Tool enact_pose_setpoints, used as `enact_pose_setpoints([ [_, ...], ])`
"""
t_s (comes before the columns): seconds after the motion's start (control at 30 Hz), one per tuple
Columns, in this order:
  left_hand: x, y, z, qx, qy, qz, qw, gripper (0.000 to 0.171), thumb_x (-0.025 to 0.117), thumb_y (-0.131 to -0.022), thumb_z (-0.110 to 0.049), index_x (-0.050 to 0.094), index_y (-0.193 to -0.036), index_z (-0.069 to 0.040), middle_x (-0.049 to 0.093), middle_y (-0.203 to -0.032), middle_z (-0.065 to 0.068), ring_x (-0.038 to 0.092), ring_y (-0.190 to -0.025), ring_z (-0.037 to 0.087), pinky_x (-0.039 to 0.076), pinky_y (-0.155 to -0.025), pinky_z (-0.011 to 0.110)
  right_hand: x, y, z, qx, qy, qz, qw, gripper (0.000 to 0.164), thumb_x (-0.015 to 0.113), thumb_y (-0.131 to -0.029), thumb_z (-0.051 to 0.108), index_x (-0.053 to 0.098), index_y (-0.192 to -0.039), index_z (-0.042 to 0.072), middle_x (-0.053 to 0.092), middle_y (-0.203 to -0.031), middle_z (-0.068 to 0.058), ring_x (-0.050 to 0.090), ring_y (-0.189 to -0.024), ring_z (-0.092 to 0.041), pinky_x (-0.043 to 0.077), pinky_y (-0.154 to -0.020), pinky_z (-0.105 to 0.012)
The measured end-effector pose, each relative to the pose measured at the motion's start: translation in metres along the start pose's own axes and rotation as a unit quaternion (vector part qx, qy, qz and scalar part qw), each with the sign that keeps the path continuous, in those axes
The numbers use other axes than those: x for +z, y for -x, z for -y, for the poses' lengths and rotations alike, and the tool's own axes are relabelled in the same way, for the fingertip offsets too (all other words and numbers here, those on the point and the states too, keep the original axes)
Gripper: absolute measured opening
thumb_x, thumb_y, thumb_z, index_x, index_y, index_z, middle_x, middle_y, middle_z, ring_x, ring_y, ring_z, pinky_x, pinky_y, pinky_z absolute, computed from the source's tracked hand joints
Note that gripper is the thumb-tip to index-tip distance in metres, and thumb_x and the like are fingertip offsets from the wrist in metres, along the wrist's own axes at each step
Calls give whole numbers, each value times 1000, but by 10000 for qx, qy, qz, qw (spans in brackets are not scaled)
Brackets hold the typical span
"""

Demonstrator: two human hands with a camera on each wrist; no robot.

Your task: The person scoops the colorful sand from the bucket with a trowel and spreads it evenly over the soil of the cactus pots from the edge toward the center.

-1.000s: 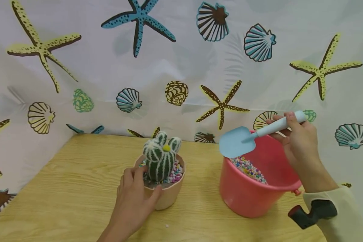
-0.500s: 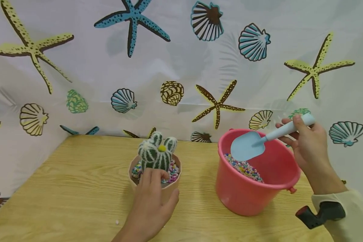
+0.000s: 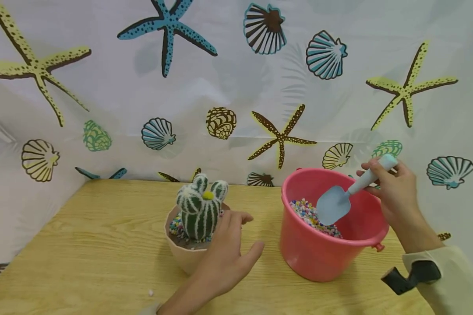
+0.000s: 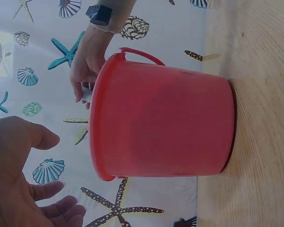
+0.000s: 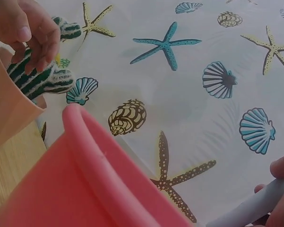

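here the bucket [image 3: 315, 253] stands between both hands [image 3: 227, 253] [image 3: 399, 190].

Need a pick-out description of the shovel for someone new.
On the wood-grain table, find the pinkish-red bucket, right of the potted cactus in the head view. At the bucket's mouth, the right hand grips the shovel. It's the only tool here, pale blue with a broad blade.

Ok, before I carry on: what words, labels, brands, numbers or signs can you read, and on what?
None readable.
Pink bucket, blue trowel, plant pot: no lettering visible.
Backdrop: only printed starfish and shells.
Black device on the right sleeve: too small to tell.
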State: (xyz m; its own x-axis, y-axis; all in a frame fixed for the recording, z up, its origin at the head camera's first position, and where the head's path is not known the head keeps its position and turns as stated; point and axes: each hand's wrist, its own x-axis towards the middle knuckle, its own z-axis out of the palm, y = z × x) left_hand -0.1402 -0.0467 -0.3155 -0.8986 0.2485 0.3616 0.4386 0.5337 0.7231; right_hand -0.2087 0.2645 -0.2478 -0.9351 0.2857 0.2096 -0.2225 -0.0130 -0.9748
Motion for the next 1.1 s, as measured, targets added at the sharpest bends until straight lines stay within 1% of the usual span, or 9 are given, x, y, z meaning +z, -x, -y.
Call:
enact_pose_setpoints([
  [0.2, 10, -13, 2, 118, -45, 260, 9996, 49, 63, -89, -28, 47, -126, -1, 47, -123, 14, 49, -115, 28, 43, -98, 47, 0, -4, -8, -7, -15, -70, 10000, 18, 64, -91, 22, 56, -106, 19, 65, -89, 9, 68, -76, -2, 55, -64, -17],
  [0.37, 18, -26, 2, 26, 19, 521, 9986, 60, 63, -89, -36, 43, -134, -2, 45, -129, 14, 45, -121, 29, 41, -100, 50, 1, -8, -11, 43, 126, -117, 9998, 20, 67, -89, 23, 57, -106, 20, 62, -93, 8, 67, -77, -1, 55, -64, -16],
  [0.47, 22, -35, 0, -25, 9, 632, 9980, 68, 63, -88, -41, 40, -138, -3, 44, -132, 15, 43, -124, 29, 41, -102, 50, 3, -10, -13, 126, 442, -186, 9988, 20, 68, -88, 26, 58, -104, 21, 59, -95, 8, 65, -79, -2, 54, -64, -15],
  [0.57, 26, -44, -2, -76, -9, 740, 9972, 74, 64, -86, -46, 37, -142, -4, 42, -135, 15, 41, -127, 30, 39, -104, 50, 6, -14, -17, 156, 1022, -218, 9944, 20, 67, -89, 27, 59, -106, 22, 58, -93, 11, 63, -81, -2, 53, -65, -13],
  [0.63, 29, -48, -4, -88, -16, 795, 9968, 79, 65, -85, -48, 34, -144, -5, 40, -138, 15, 39, -130, 30, 37, -106, 50, 8, -16, -20, 65, 1532, -188, 9880, 21, 65, -91, 28, 59, -110, 21, 57, -93, 13, 60, -84, -2, 52, -68, -11],
  [0.77, 34, -54, -6, -23, -69, 805, 9967, 86, 66, -84, -51, 29, -147, -7, 38, -142, 13, 36, -133, 31, 33, -109, 52, 12, -16, -27, -330, 2171, -68, 9756, 29, 62, -93, 25, 57, -117, 9, 55, -91, 17, 56, -82, 2, 50, -69, -10],
  [0.9, 38, -60, -6, 117, -91, 768, 9969, 88, 68, -82, -51, 27, -148, -10, 37, -144, 12, 35, -134, 30, 31, -109, 53, 13, -16, -29, -610, 2633, 158, 9627, 39, 59, -95, 24, 52, -123, -2, 60, -101, 3, 55, -85, -3, 49, -70, -12],
  [1.0, 39, -63, -5, 173, -56, 832, 9964, 90, 69, -80, -52, 27, -149, -13, 35, -146, 10, 34, -135, 29, 31, -109, 54, 11, -13, -27, -754, 3273, 247, 9416, 41, 54, -97, 26, 51, -123, -5, 59, -115, -18, 61, -100, -24, 54, -82, -29],
  [1.1, 39, -66, -4, 141, -61, 950, 9954, 93, 69, -79, -55, 24, -150, -13, 32, -149, 8, 32, -137, 28, 31, -109, 56, 7, -9, -24, -875, 3821, 221, 9197, 42, 50, -98, 28, 49, -121, -7, 56, -119, -28, 56, -112, -43, 50, -92, -50],
])
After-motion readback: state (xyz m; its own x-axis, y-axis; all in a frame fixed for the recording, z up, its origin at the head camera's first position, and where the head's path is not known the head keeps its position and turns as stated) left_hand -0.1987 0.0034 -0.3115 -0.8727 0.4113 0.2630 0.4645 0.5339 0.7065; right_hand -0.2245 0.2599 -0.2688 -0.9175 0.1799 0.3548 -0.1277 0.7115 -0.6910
